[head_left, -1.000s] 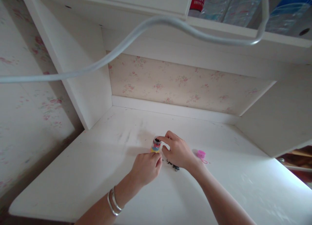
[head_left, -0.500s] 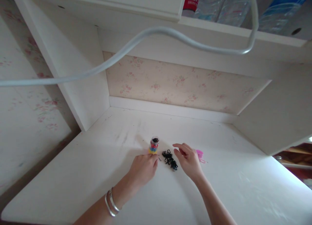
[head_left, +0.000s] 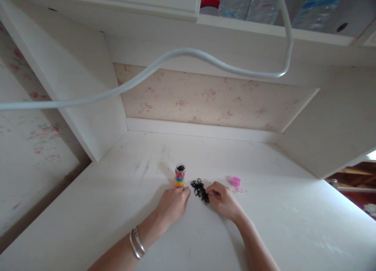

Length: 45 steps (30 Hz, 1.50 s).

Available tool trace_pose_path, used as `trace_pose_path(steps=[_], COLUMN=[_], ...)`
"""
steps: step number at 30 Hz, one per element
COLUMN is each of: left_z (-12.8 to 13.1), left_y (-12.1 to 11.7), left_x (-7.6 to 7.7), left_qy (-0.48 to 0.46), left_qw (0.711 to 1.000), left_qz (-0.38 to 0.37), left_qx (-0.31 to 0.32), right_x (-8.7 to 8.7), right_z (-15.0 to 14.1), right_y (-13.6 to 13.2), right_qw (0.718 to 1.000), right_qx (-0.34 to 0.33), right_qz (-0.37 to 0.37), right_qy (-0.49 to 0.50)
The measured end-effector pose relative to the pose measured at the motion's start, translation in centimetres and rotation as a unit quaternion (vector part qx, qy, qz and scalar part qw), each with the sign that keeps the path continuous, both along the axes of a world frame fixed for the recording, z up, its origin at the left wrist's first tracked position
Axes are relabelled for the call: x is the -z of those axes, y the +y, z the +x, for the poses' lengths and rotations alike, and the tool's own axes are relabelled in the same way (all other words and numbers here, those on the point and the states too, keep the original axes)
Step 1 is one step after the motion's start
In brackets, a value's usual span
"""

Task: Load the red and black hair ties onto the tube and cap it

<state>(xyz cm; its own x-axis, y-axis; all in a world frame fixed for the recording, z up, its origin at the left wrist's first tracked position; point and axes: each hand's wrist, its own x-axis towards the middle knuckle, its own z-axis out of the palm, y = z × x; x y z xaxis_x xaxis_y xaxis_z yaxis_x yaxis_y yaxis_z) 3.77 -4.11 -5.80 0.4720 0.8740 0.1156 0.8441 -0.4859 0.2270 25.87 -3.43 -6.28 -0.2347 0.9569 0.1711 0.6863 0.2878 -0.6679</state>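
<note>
A small clear jar (head_left: 179,176) stands upright and uncapped, showing red, blue and yellow bands of colour with black hair elastics at its mouth. Just in front of it rests my left hand (head_left: 174,202), fingers curled closed at the jar's base; a tiny dark bit shows by the fingertips, too small to name. To the right lies a loose pile of black hair elastics (head_left: 199,189). My right hand (head_left: 225,202) is at the pile's right edge, thumb and forefinger pinched on the elastics.
A pink lid with a loop (head_left: 235,181) lies on the white desk (head_left: 141,232) beyond my right hand. A thick white cable (head_left: 188,51) crosses the upper view. Plastic bottles (head_left: 264,6) stand on the shelf above. White panels wall the desk on both sides.
My right hand has come down and left from above the desk to the elastics, its fingers closing. The left hand stays by the jar. The view has shifted slightly.
</note>
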Motion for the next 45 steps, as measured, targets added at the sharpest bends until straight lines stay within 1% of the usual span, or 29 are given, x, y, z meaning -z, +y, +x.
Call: trace_pose_path(steps=[4, 6, 9, 11, 13, 16, 19, 22, 25, 28, 31, 40, 45], left_z=[-0.2, -0.3, -0.8, -1.3, -1.9, -2.6, -2.9, -3.0, -2.9, -2.8, -2.8, -3.2, -3.1], left_y=[-0.4, -0.7, -0.9, -0.8, -0.5, 0.1, 0.8, 1.3, 1.9, 2.2, 2.3, 2.3, 2.4], left_x=[-0.2, -0.6, -1.2, -1.4, -1.6, -2.0, -2.7, -3.5, -4.0, -4.2, -4.2, -3.9, -3.8], left_qy=[-0.023, -0.061, -0.137, -0.193, -0.261, -0.363, -0.428, -0.457, -0.474, -0.481, -0.484, -0.499, -0.501], left_qw=[0.999, 0.996, 0.982, 0.965, 0.939, 0.896, 0.872, 0.867, 0.865, 0.865, 0.865, 0.855, 0.854], left_qz=[0.024, 0.049, 0.114, 0.169, 0.218, 0.255, 0.234, 0.173, 0.114, 0.072, 0.050, 0.031, 0.025], left_qx=[0.015, 0.035, 0.061, 0.060, 0.046, 0.006, -0.045, -0.093, -0.119, -0.123, -0.121, -0.138, -0.138], right_x=[0.2, 0.3, 0.3, 0.3, 0.3, 0.3, 0.3, 0.3, 0.1, 0.0, 0.0, 0.2, 0.1], right_z=[0.4, 0.3, 0.2, 0.2, 0.3, 0.5, 0.6, 0.6, 0.7, 0.8, 0.9, 1.3, 1.3], right_y=[-0.1, -0.2, -0.2, -0.1, 0.0, 0.1, 0.2, 0.2, 0.2, 0.2, 0.2, 0.3, 0.3], right_qw=[1.000, 1.000, 1.000, 0.999, 0.999, 0.998, 0.998, 0.998, 0.998, 0.998, 0.997, 0.995, 0.995], right_qx=[-0.018, -0.016, 0.002, 0.013, 0.018, 0.028, 0.034, 0.031, 0.028, 0.033, 0.037, 0.049, 0.045], right_qz=[-0.005, 0.000, 0.013, 0.020, 0.020, 0.013, 0.006, 0.004, 0.003, 0.005, 0.007, -0.002, -0.010], right_qy=[-0.008, -0.016, -0.021, -0.024, -0.033, -0.048, -0.051, -0.049, -0.052, -0.057, -0.062, -0.086, -0.093])
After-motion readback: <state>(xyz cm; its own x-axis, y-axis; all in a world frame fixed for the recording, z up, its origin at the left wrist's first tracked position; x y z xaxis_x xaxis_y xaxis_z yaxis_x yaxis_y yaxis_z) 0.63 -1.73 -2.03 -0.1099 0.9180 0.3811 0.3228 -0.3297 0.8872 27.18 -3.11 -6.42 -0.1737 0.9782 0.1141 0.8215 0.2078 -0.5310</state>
